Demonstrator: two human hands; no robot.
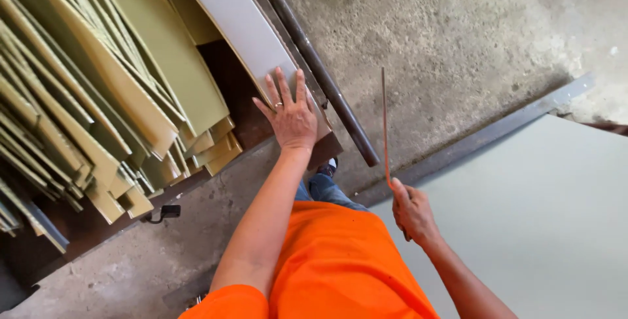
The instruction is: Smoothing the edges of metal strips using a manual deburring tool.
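Left hand: my left hand (pixel 292 117) lies flat, fingers spread wide, palm pressed on the near end of a pale grey panel (pixel 237 23); it closes on nothing.
Right hand: my right hand (pixel 411 212) is curled tight around the lower end of a thin reddish-brown rod (pixel 384 126), which stands almost upright, its tip pointing far.
Grey panel: long and narrow, it runs from far left toward me, leaning on the stack, just left of a dark metal pipe (pixel 314 64).
Stacked sheets: olive-green boards (pixel 98 90) fan out at left, their cut ends overlapping on a dark brown rack (pixel 229 77).
Large sheet: a broad pale green-grey sheet (pixel 543 221) fills the near right, under my right forearm, edged on its far side by a dark metal strip (pixel 477 139).
Floor: bare rough concrete (pixel 458 37) between the pipe and the sheet.
Clothing: orange shirt (pixel 340 266), blue jeans below.
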